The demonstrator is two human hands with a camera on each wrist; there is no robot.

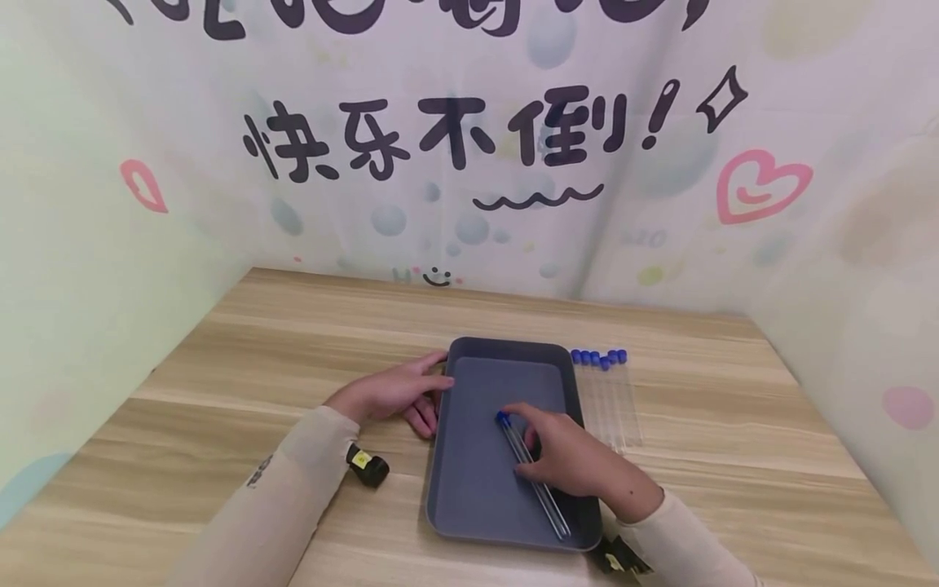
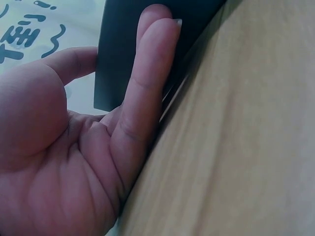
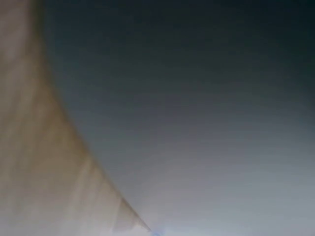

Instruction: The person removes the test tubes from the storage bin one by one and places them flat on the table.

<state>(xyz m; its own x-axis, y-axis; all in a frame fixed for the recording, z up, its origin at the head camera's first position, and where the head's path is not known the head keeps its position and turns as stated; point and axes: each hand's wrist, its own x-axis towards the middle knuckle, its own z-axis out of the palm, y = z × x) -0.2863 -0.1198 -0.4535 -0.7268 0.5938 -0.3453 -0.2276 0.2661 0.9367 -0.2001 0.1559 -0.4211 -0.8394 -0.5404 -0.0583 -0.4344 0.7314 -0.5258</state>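
Observation:
A dark grey rectangular tray (image 1: 487, 489) lies on the wooden table. My left hand (image 1: 392, 395) holds its left side, thumb over the rim and the other fingers along the outer wall. The left wrist view shows this hand (image 2: 93, 132) from the palm side, against the dark tray wall (image 2: 118, 59). Inside the tray my right hand (image 1: 565, 456) grips clear test tubes (image 1: 553, 509) with blue caps, thumb and forefinger spread along them. They lie slanted, caps toward the back. In the right wrist view the blurred grey tray (image 3: 187, 123) fills most of the picture, hiding the hand.
Right of the tray, several more clear tubes (image 1: 612, 403) with blue caps (image 1: 590, 357) lie side by side on the table (image 1: 726, 424). A printed cloth (image 1: 411, 163) hangs behind the table, with pale walls at both sides. Each wrist wears a black strap (image 1: 370, 469).

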